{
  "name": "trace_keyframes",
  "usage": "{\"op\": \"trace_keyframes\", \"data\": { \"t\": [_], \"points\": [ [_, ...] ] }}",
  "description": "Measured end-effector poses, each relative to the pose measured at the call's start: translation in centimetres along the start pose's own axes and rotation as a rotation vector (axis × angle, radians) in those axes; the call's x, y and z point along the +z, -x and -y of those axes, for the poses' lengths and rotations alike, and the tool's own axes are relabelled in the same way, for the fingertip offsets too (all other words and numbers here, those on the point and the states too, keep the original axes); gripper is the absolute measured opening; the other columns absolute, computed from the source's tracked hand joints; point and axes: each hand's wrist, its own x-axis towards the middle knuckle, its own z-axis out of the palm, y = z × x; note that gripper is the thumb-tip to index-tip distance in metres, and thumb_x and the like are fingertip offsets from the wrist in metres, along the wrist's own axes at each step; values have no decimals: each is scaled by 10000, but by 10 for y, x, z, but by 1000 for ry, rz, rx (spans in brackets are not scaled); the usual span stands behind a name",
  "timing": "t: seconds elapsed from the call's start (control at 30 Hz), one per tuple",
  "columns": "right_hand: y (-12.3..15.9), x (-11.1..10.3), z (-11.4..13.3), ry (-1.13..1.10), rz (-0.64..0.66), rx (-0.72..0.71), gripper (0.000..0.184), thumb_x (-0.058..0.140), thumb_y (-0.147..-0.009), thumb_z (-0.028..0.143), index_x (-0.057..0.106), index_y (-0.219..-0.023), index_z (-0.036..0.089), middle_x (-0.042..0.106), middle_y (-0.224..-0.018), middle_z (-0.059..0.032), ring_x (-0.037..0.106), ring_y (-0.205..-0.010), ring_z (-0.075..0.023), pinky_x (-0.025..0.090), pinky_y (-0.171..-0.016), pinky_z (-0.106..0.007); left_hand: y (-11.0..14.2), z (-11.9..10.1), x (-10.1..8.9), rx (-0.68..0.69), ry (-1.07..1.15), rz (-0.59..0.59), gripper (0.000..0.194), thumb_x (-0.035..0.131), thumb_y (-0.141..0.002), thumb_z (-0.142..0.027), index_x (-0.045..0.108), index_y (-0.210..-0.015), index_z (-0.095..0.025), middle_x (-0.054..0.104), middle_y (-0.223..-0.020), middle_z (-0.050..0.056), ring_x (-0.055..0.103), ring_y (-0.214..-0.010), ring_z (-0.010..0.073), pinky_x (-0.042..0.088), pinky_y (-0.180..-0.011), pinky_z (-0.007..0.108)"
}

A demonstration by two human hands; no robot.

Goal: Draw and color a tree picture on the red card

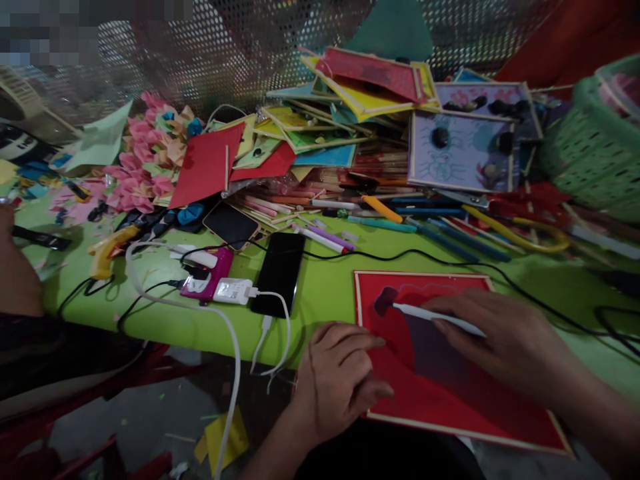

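A red sheet (pixel 400 393) edged with thin pale sticks lies partly over the table's front edge. In my right hand (pixel 500 333) is a slim white marker pen (pixel 430 315); its tip meets the red surface beside a dark purple patch (pixel 385 301). A faint curved outline runs along the sheet's upper part, partly covered by that hand, and a dark area spreads below the pen. My left hand (pixel 343 370) rests over the sheet's left edge, fingers loosely bent and apart, with nothing visible in them.
A black phone (pixel 280 273) and a purple power strip (pixel 207 280) with cables sit left. A black cord crosses behind the sheet. Behind lie pens, framed pictures (pixel 463 150) and pink paper flowers (pixel 143 157); a green basket (pixel 590 147) stands right. Another person's arm (pixel 20 273) shows left.
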Motion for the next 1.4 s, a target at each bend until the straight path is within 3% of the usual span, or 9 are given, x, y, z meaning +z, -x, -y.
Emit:
{"op": "trace_keyframes", "data": {
  "t": [0.97, 1.2, 1.4],
  "points": [
    [-1, -2, 5, -99, 32, -18, 259, 643, -1064, 247, 788, -1247, 359, 882, -1016, -5, 814, -782, -246, 575, -662, -384, 4, 3, 1, 12, -77, 60, 561, 415, -1221, -567, 654, -832, -241, 878, -1228, 39, 780, -1179, 221, 556, -1040, 391],
    [1, 0, 2, -17, 7, -14, 244, 625, -1088, 268, 772, -1273, 330, 894, -1060, -19, 829, -781, -250, 574, -662, -391, 2, 2, 1, 7, -11, 1, 563, 431, -1207, -598, 669, -852, -233, 882, -1195, 41, 772, -1162, 208, 552, -1055, 384],
    [0, -2, 2, -65, 22, -16, 256, 634, -1077, 253, 786, -1264, 338, 894, -1062, -23, 836, -814, -253, 602, -676, -383, 6, 3, 1, 2, -90, 77, 513, 480, -1204, -554, 680, -848, -243, 878, -1241, 44, 771, -1187, 223, 554, -1054, 398]
  ]
}}
